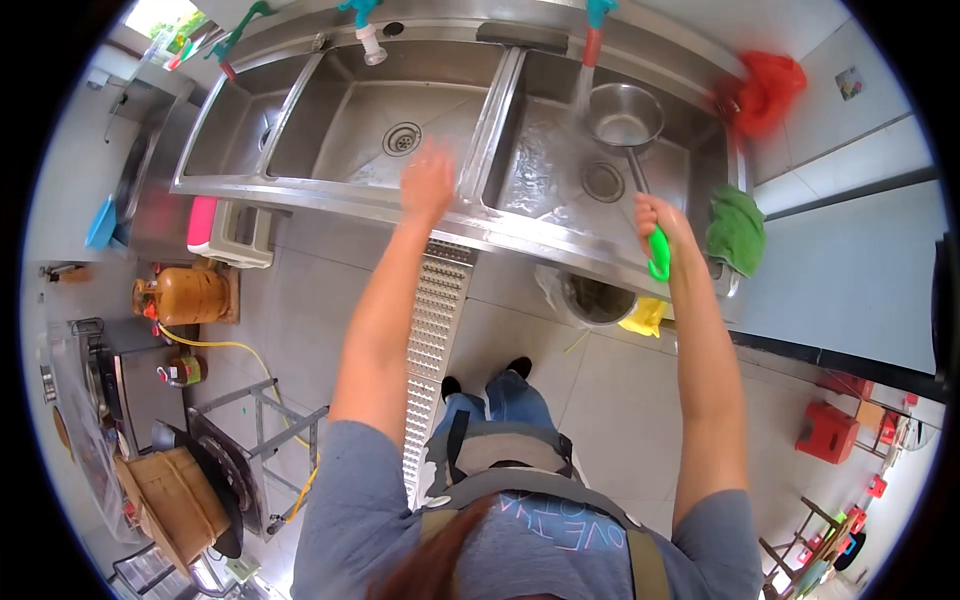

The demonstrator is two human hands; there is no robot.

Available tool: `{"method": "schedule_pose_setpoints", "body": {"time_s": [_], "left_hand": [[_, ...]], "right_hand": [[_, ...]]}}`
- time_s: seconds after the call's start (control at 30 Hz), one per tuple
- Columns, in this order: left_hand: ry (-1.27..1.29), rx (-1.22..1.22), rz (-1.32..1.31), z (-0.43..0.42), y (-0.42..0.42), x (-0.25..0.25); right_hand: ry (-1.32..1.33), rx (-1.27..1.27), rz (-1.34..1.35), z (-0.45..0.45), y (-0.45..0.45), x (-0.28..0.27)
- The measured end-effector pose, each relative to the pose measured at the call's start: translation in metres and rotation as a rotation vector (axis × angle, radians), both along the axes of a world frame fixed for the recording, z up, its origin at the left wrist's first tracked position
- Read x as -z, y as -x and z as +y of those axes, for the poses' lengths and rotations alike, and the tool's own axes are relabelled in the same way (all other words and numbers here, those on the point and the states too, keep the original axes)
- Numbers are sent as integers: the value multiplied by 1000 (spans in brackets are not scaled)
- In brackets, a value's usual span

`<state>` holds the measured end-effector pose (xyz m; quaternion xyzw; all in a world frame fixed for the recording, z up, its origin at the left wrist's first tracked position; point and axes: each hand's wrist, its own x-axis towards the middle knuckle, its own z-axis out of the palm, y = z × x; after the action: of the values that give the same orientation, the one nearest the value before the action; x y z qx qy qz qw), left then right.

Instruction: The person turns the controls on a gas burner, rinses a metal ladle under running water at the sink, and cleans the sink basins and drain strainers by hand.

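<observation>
My right hand [664, 222] is closed round the green-ended handle of a metal ladle [640, 172]. The ladle's round bowl is over the right sink basin [560, 190], beside the stream from a blue-and-red tap [594, 45]. Water spreads over the floor of that basin. My left hand [428, 182] is over the front right part of the middle basin [350, 130], holding nothing that I can see. Its fingers are stretched out and slightly blurred.
A green cloth [736, 230] hangs at the sink's right front corner, and a red bag [768, 92] is behind it. Below the front edge stands a bucket [598, 300]. A metal floor grate [432, 330] runs beside my feet. An orange gas cylinder [195, 295] stands at left.
</observation>
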<state>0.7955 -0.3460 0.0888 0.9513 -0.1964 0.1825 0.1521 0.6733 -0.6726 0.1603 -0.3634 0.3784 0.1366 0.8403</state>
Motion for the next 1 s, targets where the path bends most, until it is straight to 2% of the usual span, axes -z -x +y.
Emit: {"method": "schedule_pose_setpoints", "body": {"time_s": [0.03, 0.1, 0.17, 0.2, 0.23, 0.3, 0.37, 0.43, 0.5, 0.6, 0.63, 0.7, 0.77, 0.8, 0.83, 0.9, 0.97, 1.0], "left_hand": [[22, -23, 22, 24, 1, -5], [-164, -56, -122, 98, -11, 40], [157, -313, 48, 147, 16, 30], [128, -383, 54, 181, 29, 37], [100, -453, 61, 218, 43, 53], [281, -639, 115, 277, 81, 82], [220, -700, 236, 328, 123, 106], [245, -806, 215, 374, 160, 150], [83, -753, 164, 398, 182, 170], [174, -846, 403, 374, 175, 130], [176, -798, 376, 365, 165, 119], [186, -708, 333, 335, 140, 97], [292, -727, 375, 261, 109, 22], [371, -609, 340, 238, 96, 8], [567, -523, 341, 232, 74, 39], [624, -312, 250, 188, 48, 39], [693, -180, 339, 137, 32, 9], [720, -103, 361, 112, 23, 12]], "right_hand": [[-132, 6, 10, 1, -13, 2], [-356, 21, 6, 5, -28, 7], [-548, 60, -46, 12, -31, 6], [-644, 80, -72, 15, -32, 5], [-681, 80, -97, 17, -33, 7], [-756, 81, -150, 17, -36, 9], [-737, 90, -154, 16, -38, 5], [-685, 95, -180, 20, -40, -2], [-688, 79, -214, 24, -41, -7], [-588, 73, -227, 35, -41, -22], [-538, 78, -228, 41, -39, -30], [-221, 24, -120, 55, -32, -41], [82, -28, 4, 72, -23, -54], [109, -43, 34, 80, -16, -64], [135, -57, 62, 88, -9, -78], [190, -83, 135, 103, 1, -98], [250, -99, 230, 117, 12, -112], [322, -135, 230, 125, 19, -117]]}}
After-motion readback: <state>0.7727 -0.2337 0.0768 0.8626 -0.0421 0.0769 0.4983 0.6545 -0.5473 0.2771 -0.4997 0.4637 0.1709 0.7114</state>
